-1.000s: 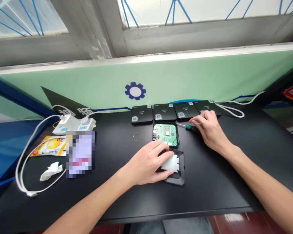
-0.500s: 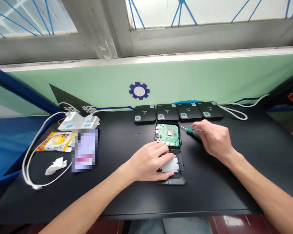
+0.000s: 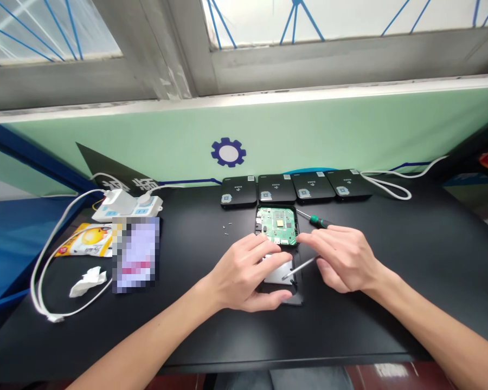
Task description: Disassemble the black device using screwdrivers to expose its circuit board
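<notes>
My left hand (image 3: 246,273) rests over a black case cover (image 3: 297,299) with a silver metal plate (image 3: 275,275) on it, thumb and fingers spread to opposite sides. My right hand (image 3: 345,257) holds a slim silver metal tool (image 3: 303,267), its tip on or just above the plate. The right index finger points at the lower right corner of an open black case (image 3: 296,219) holding a green circuit board (image 3: 280,225). Behind that hand lies a screwdriver (image 3: 319,221) with a green and black handle. Small screws (image 3: 226,227) lie left of the case.
Several closed black boxes (image 3: 239,190) stand in a row along the wall. On the left are a white power strip (image 3: 140,208), a yellow snack packet (image 3: 91,241), a blurred purple item (image 3: 136,257), a crumpled tissue (image 3: 88,280) and a looping white cable (image 3: 34,281).
My right hand has come from beside the screwdriver towards me and left, bringing the metal tool's tip to the plate. The left hand stays at the cover, its thumb slightly lower.
</notes>
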### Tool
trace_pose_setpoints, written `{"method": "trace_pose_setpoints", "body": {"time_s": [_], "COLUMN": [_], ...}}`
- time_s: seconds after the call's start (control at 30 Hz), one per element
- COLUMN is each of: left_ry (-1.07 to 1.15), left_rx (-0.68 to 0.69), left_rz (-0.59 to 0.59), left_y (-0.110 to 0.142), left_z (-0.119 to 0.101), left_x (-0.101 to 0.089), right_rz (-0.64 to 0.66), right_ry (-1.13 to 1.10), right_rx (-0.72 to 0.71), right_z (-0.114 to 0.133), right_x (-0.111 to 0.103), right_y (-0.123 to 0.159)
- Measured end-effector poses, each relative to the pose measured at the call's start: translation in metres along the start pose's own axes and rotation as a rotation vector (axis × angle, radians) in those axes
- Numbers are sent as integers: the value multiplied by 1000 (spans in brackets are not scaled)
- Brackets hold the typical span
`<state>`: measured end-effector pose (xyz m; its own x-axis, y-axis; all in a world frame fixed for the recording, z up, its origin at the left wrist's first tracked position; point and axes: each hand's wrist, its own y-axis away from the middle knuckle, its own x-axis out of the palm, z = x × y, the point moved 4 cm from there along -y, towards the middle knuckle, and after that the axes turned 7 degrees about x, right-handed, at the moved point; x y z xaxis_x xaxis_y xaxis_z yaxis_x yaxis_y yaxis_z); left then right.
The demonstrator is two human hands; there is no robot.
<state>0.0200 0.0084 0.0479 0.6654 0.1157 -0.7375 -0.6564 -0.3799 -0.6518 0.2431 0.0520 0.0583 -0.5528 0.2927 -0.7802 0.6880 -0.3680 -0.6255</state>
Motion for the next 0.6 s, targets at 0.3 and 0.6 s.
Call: {"method": "trace_pose_setpoints", "body": {"time_s": [0.3,0.6], "left_ry": [-125,44], "left_rx": [7,-133], "left_rz": [-30,-199], "left_y": [-4,5], "left_z": [-5,18], "left_x": [0,-14], "right_rz": [8,70], "right_ry": [-29,-544], "right_rx": [-16,602], "right_z": [22,-22], "right_x": [10,4], "right_y": [-7,-2]}}
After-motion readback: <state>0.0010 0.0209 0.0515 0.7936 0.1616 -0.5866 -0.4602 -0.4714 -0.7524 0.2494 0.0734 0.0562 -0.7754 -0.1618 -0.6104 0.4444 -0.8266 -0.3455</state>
